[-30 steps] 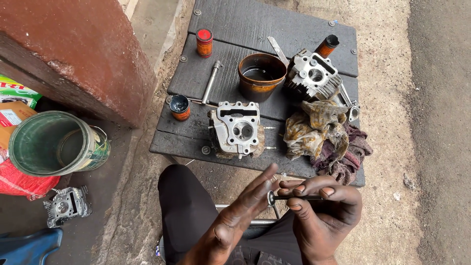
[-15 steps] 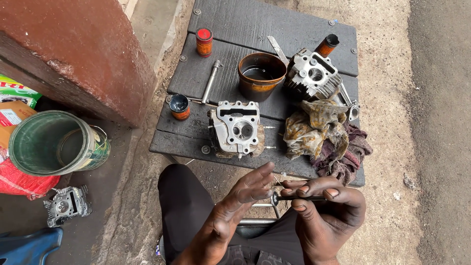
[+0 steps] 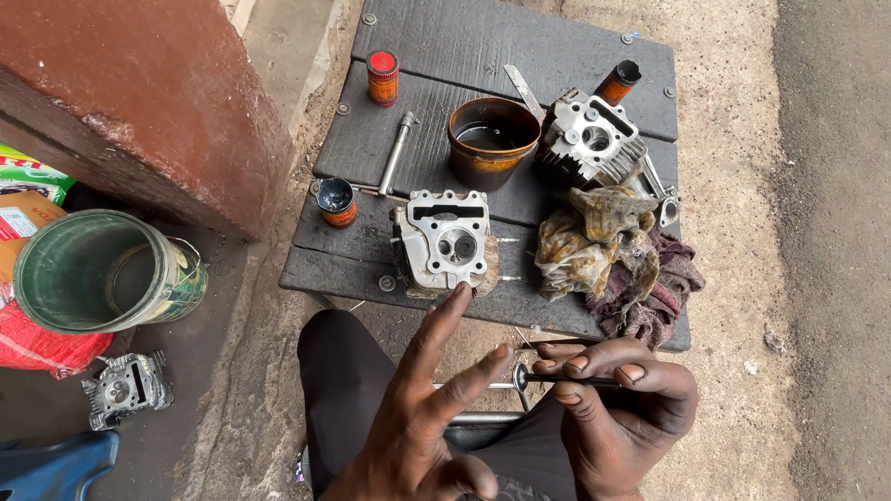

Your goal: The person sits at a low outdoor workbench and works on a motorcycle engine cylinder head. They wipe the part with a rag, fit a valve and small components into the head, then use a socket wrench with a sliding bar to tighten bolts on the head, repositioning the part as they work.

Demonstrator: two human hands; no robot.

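My right hand [image 3: 617,408] grips a thin metal engine valve [image 3: 548,378] by its stem, the round head pointing left. My left hand [image 3: 422,408] is beside it with fingers spread, one fingertip just touching the valve head, the index finger reaching up toward a grey cylinder head [image 3: 447,239] that lies on the dark wooden platform [image 3: 520,56]. A second cylinder head [image 3: 594,139] lies farther back on the right. Both hands are above my dark-trousered knee.
On the platform: a brown bowl of dark oil [image 3: 492,139], two small orange jars [image 3: 381,76] [image 3: 336,201], a socket bar [image 3: 397,153], wrenches [image 3: 661,190], dirty rags [image 3: 613,255]. Left: a red-brown wall [image 3: 139,102], a green bucket [image 3: 102,274], another engine part [image 3: 125,390].
My left hand has opened from resting against the right hand; its fingers are now spread and lifted. The right hand keeps hold of the valve, now more level.
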